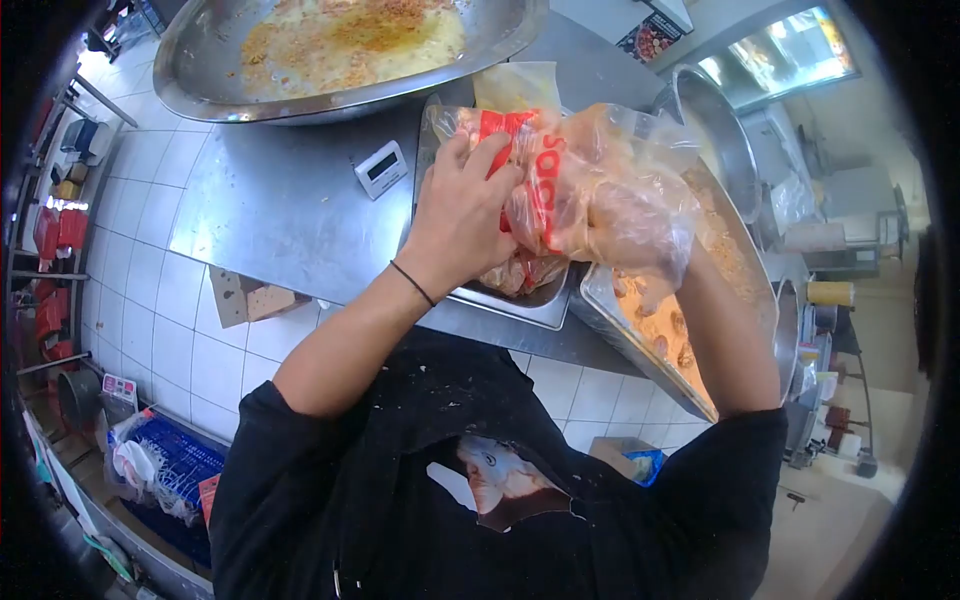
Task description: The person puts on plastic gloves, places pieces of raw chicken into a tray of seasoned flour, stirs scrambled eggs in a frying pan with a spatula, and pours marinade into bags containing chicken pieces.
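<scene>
A clear plastic bag of raw chicken (610, 170) with red print is held up over a metal tray (545, 315). My left hand (465, 195) is closed on the bag's left side, fingers curled over the red printing. At the bag's right end, my right hand (650, 285) grips it from below. Plastic covers much of that hand, so most of its fingers are hidden. More raw chicken pieces (525, 273) lie in the tray under the bag. Right of them, a plastic-lined tray (692, 395) contains orange marinade with pieces in it.
A large steel basin (300, 112) with yellowish residue stands at the back left of the steel table (290, 215). Near the tray sits a small white digital timer (381, 169). Another metal bowl (745, 150) is at the right. A cardboard box (250, 298) shows below the table's front edge.
</scene>
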{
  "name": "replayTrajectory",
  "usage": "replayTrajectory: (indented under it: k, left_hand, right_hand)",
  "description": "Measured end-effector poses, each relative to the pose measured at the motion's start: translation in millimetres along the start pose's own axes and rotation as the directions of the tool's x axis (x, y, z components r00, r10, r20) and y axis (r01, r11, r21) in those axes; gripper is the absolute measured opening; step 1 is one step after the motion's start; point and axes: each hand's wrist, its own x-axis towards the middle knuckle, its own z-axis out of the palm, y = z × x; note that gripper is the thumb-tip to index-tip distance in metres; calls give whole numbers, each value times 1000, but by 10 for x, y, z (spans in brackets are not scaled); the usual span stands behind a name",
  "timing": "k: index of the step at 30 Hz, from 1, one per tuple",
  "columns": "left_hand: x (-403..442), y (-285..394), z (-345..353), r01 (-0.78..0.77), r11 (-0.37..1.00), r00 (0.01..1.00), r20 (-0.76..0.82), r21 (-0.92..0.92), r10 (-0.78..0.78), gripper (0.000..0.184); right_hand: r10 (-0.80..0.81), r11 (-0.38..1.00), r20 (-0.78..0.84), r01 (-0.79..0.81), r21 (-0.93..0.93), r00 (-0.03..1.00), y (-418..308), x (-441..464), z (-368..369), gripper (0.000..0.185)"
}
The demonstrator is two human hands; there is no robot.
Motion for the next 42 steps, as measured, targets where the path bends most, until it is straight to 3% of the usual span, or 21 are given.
replayTrajectory:
  k: [5,10,12,15,17,19,20,21,23,26,29,32,33,35,38,41,42]
  left_hand:
    - [-12,-61,3,-17,998,997,-74,-68,12,38]
    - [-3,-114,-47,-24,991,998,-63,-132,16,39]
    - [-1,-110,-69,1,995,999,-35,-97,-4,41]
    - [23,-93,-37,10,997,1000,-8,-79,-10,44]
    - [42,-104,-47,-12,996,1000,14,-93,14,43]
    - [48,-88,-64,-22,998,1000,1,-65,22,42]
    - [55,-113,-61,-31,997,1000,-1,-69,31,41]
    - [59,-138,-59,-39,996,999,-4,-75,38,40]
    - [76,-175,-111,12,994,999,45,-112,-7,40]
    - [97,-218,-136,73,977,994,98,-198,-54,43]
    - [120,-189,-133,77,981,990,129,-178,-55,44]
    - [123,-159,-112,95,985,987,140,-147,-74,45]
    - [124,-159,-104,99,985,988,136,-140,-80,45]
    - [130,-162,-90,92,985,989,132,-149,-73,45]
    - [123,-172,-116,91,984,987,146,-152,-69,45]
    - [135,-194,-122,54,985,992,122,-164,-34,45]
    - [134,-222,-111,37,983,994,103,-177,-18,45]
  right_hand:
    - [48,997,92,-54,57,995,-151,-14,-17,32]
    - [88,899,281,-198,390,956,-53,-149,-263,35]
    - [186,875,238,-271,402,953,82,-312,-236,29]
    - [137,932,-72,-104,348,988,146,-490,-7,25]
    - [124,968,-185,-78,240,975,61,-573,85,24]
    - [243,966,-155,-223,133,958,-29,-649,103,24]
    - [120,986,-321,-75,149,939,37,-646,170,25]
    - [338,877,-262,-201,437,904,10,-693,106,23]
    - [646,395,23,-359,846,763,-118,-795,-113,20]
    - [655,192,-157,38,981,739,5,-1014,65,20]
    - [720,199,-208,90,976,662,58,-1140,100,21]
    - [600,424,-335,67,903,726,157,-1201,197,20]
    - [583,563,-264,-148,813,768,137,-1181,139,21]
    - [579,754,-98,-486,441,809,25,-1036,-111,24]
    - [341,792,-143,-202,576,929,45,-883,-144,31]
    - [343,837,-167,-220,501,924,108,-750,-47,26]
    - [290,901,-219,-189,391,931,135,-649,1,27]
